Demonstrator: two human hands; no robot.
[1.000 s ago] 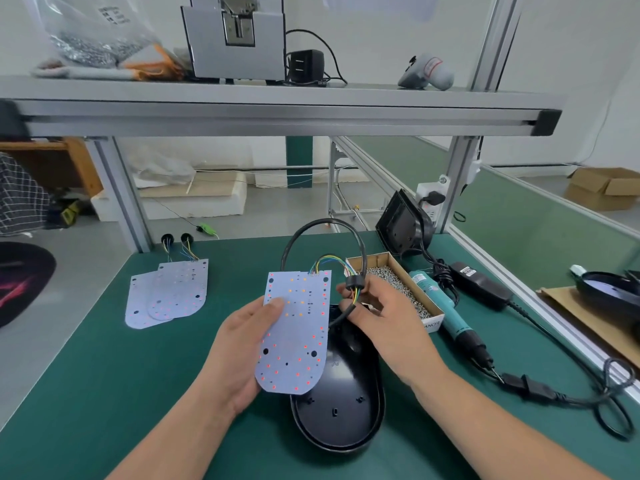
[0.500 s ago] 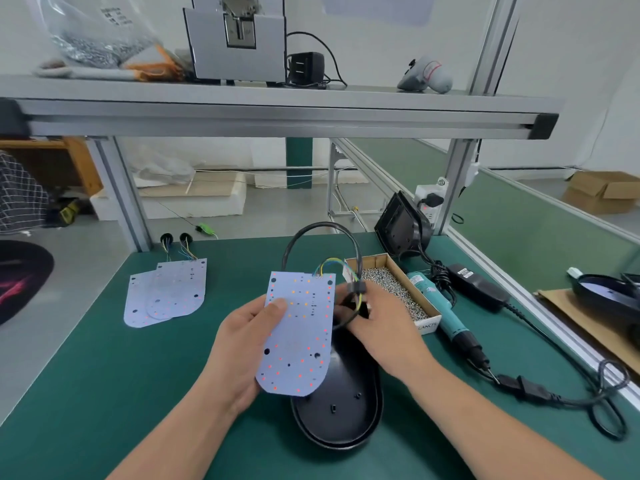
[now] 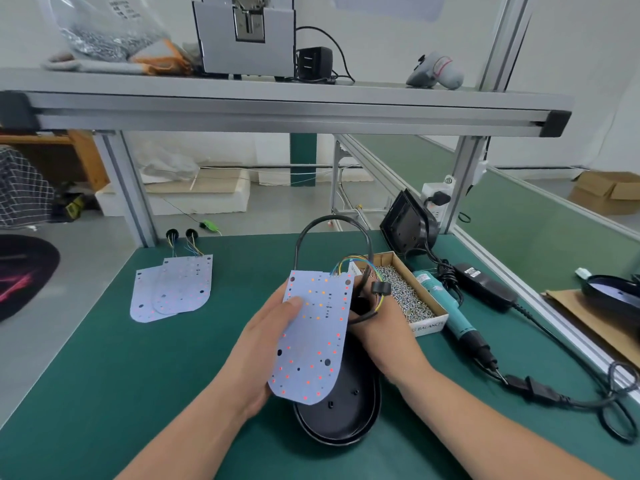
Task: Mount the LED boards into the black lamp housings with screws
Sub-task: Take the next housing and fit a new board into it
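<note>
two forearms enter from the bottom edge, cut off short of the elbows. nearest, a black lamp housing [image 3: 346, 415] lies open side up on the green table [image 3: 104, 375]; only its near half shows, the rest hidden under the board and the hands. the left hand [image 3: 266, 344] holds a white led board [image 3: 313, 344] tilted over the housing, thumb pressed on the led face, the other fingers out of sight behind it. whether the board's lower edge touches the housing cannot be told. the right hand [image 3: 388, 337] sits just right of the board, fingers curled round a black cable [image 3: 332, 219] that loops up and back down; the board's edge masks its fingertips, and where the cable ends is hard to make out. coloured wires [image 3: 349, 263] run from the board's top edge toward the cable. just beyond the right hand stands a cardboard box of screws [image 3: 427, 323], beside it a teal electric screwdriver [image 3: 446, 311] and a black power adapter [image 3: 485, 287]. well to the left, two spare led boards [image 3: 173, 289] lie overlapping. farther back a black lamp [image 3: 405, 220] leans near an aluminium post. at the right edge another housing [image 3: 613, 289] is cut off.
</note>
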